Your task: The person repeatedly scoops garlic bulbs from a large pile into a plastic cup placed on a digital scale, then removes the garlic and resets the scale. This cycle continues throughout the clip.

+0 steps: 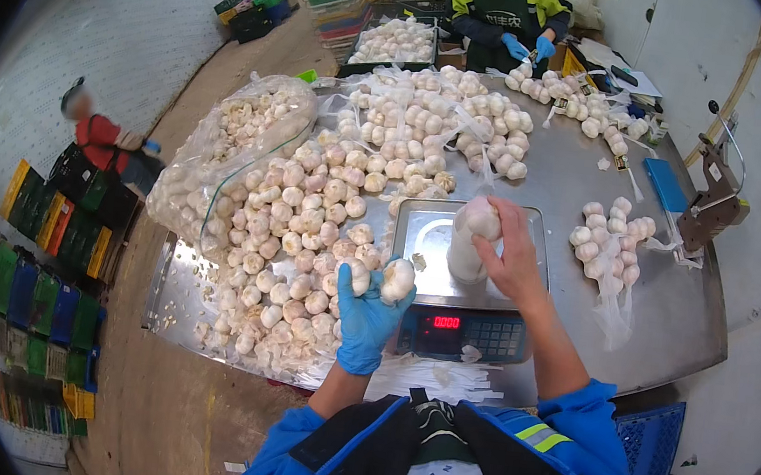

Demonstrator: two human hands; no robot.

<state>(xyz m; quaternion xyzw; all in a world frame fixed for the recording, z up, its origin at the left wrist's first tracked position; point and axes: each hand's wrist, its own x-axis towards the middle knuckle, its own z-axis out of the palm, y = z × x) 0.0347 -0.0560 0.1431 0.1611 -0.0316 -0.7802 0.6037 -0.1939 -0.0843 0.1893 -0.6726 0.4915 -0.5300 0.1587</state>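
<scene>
My left hand (369, 313), in a blue glove, holds two garlic bulbs: one garlic bulb (398, 282) near the thumb side, another (356, 278) between the fingers. My bare right hand (511, 252) grips a garlic bulb (481, 219) at the top of a whitish translucent tube (467, 258). The tube stands over the steel pan (418, 217) of a digital scale (471, 336) with a lit red display. Left of the scale spreads a heap of loose garlic bulbs (305, 215). A bit of garlic skin (419, 262) lies on the pan.
Netted garlic bags (430, 113) pile at the table's far side; one netted bag (608, 246) lies right. A clear sack (252, 131) of garlic stands left. A bag-closing device (712, 198) edges the table. Opposite, a co-worker (507, 20) handles netted garlic; another person (107, 136) is left.
</scene>
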